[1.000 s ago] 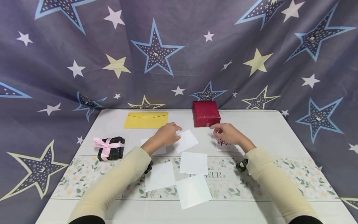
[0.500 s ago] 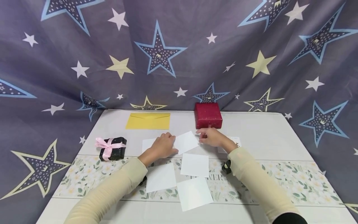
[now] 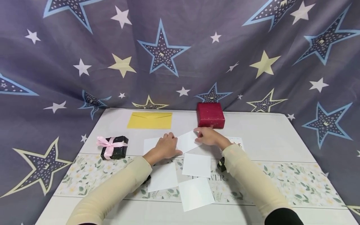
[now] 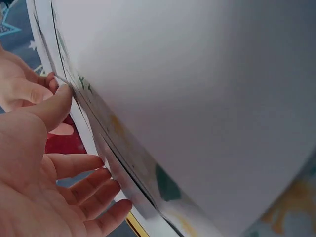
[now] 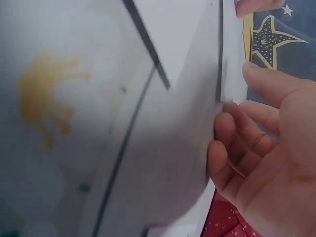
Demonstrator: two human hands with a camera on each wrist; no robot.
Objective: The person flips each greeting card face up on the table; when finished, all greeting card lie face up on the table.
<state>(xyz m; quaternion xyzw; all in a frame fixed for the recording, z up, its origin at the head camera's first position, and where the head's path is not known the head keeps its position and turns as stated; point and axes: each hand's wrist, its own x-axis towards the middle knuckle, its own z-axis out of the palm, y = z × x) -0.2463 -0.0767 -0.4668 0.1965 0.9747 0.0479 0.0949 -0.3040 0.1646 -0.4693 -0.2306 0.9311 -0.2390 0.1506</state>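
Observation:
My left hand [image 3: 167, 146] rests at the left side of a tilted white square card [image 3: 185, 142] lying on the table. In the left wrist view its fingers [image 4: 98, 187] are spread and nearly straight, with the thumb at the card's near edge. My right hand [image 3: 209, 136] touches the same card's right side with thumb and forefinger; its other fingers [image 5: 224, 163] bend loosely against the table. Another white card [image 3: 150, 143] is partly hidden behind my left hand. Nearer lie three more white cards, at left [image 3: 163, 177], middle [image 3: 196, 165] and front [image 3: 196, 194].
A yellow envelope [image 3: 150, 120] lies at the back left. Behind my right hand stands a dark red box [image 3: 210, 115]. A black gift box with a pink ribbon [image 3: 114, 147] is at the left. A card with printed characters [image 3: 236, 141] is partly covered by my right forearm.
My right hand has moved left from above the printed card to the tilted white card's right side. My left hand has shifted slightly toward me along that card's left side.

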